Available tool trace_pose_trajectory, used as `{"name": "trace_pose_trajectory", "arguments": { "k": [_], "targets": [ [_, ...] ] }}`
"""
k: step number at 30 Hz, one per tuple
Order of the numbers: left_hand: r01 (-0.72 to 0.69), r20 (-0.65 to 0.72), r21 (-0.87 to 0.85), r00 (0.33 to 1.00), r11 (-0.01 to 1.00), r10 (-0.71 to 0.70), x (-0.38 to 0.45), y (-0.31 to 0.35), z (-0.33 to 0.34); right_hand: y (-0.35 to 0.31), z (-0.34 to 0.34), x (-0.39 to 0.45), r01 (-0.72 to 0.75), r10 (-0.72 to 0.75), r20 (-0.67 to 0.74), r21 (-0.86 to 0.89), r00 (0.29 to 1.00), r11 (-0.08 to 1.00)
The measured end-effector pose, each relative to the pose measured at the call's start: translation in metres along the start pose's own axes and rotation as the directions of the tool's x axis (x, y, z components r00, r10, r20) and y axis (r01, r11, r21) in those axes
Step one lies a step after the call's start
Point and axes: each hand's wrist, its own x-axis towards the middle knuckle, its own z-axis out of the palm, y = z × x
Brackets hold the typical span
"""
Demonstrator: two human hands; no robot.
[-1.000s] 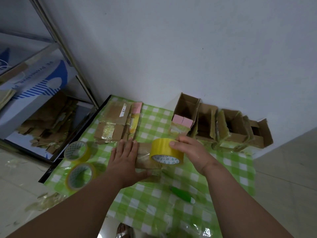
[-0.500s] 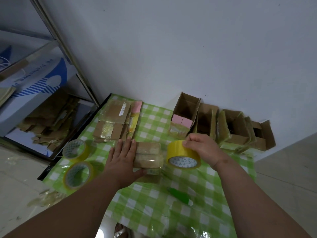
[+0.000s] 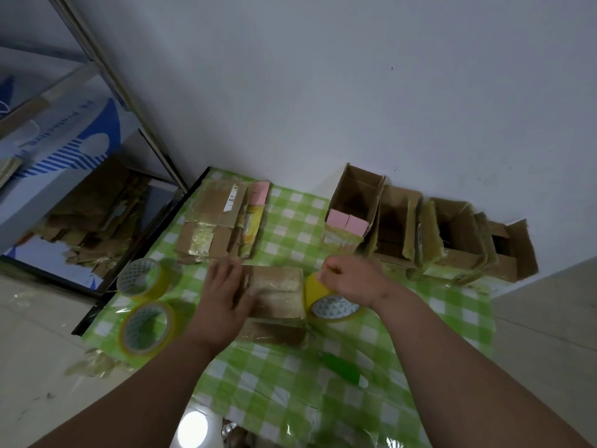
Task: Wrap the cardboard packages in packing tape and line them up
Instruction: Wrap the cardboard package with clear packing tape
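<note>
A flat cardboard package (image 3: 279, 294) with shiny tape over it lies mid-table on the green checked cloth (image 3: 290, 389). My left hand (image 3: 223, 297) presses flat on the package's left end, fingers spread. My right hand (image 3: 352, 279) grips a yellow tape roll (image 3: 329, 302) at the package's right edge, the roll tilted toward me. A row of cardboard packages (image 3: 429, 234) stands along the wall at the back right; the leftmost shows pink flaps (image 3: 347, 223).
Two more yellow tape rolls (image 3: 142, 279) (image 3: 147, 328) lie at the table's left edge. A stack of flat cardboard pieces (image 3: 216, 226) sits at the back left. A green-handled cutter (image 3: 342, 370) lies near the front. A shelf with cardboard scraps (image 3: 90, 215) stands left.
The tape roll went from the top of the package off to its right side, then drew back against the right edge. My left hand stayed pressed on the package.
</note>
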Motion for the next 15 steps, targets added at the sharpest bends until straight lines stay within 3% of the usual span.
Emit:
{"name": "trace_pose_trajectory", "arguments": {
  "k": [2, 4, 7, 10, 15],
  "targets": [
    [0.228, -0.084, -0.370, 0.957, 0.901, -0.277, 0.005, 0.000, -0.003, -0.002, -0.003, 0.003, -0.007, 0.007, 0.008, -0.022, 1.000, 1.000],
    [0.434, 0.039, -0.515, 0.874, 0.739, -0.485, 0.012, -0.001, -0.004, -0.002, -0.001, 0.005, -0.022, 0.022, 0.003, -0.026, 1.000, 0.999],
    [0.549, 0.153, -0.415, 0.828, 0.725, -0.540, 0.020, -0.008, -0.003, -0.001, 0.011, 0.006, -0.049, 0.052, 0.028, -0.089, 0.998, 0.995],
    [0.567, 0.158, -0.386, 0.818, 0.728, -0.553, 0.021, -0.010, -0.006, 0.003, 0.021, 0.003, -0.076, 0.075, 0.016, 0.026, 0.997, 0.997],
    [0.577, 0.146, -0.372, 0.810, 0.727, -0.568, 0.022, -0.009, -0.007, -0.002, 0.023, 0.002, -0.092, 0.092, -0.022, 0.009, 0.995, 0.996]
  ]
}}
